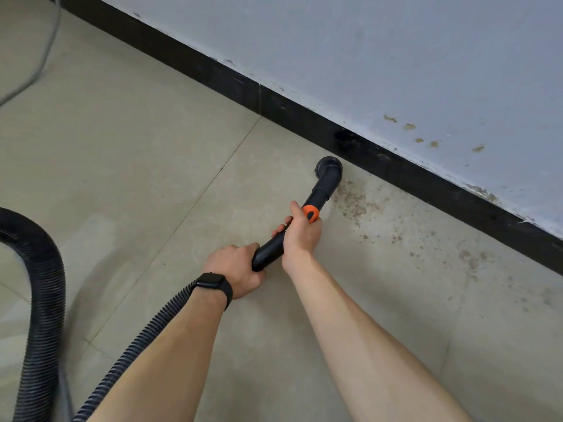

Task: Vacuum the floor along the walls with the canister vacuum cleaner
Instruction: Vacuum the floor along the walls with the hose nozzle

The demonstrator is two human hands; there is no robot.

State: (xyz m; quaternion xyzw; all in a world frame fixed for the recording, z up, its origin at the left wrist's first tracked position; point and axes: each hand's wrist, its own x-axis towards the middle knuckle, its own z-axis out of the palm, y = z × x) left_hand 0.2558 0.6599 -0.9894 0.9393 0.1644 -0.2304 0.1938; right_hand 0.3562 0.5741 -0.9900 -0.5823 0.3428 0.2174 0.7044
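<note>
A black vacuum wand (324,190) with an orange collar (311,213) slants toward the wall. Its round nozzle (329,166) sits on the beige tile floor right beside the black baseboard (426,181). My right hand (300,233) grips the wand just below the orange collar. My left hand (236,271), with a black watch on the wrist, holds the curved rear end of the wand. A black ribbed hose (143,336) runs back from there under my left forearm. Brown dirt specks (355,204) lie on the floor just right of the nozzle.
A thick loop of hose (45,300) curves along the left edge. A thin grey cable (45,53) crosses the floor at the top left. The pale wall (396,56) carries brown stains, and more dirt (472,260) lines the baseboard to the right.
</note>
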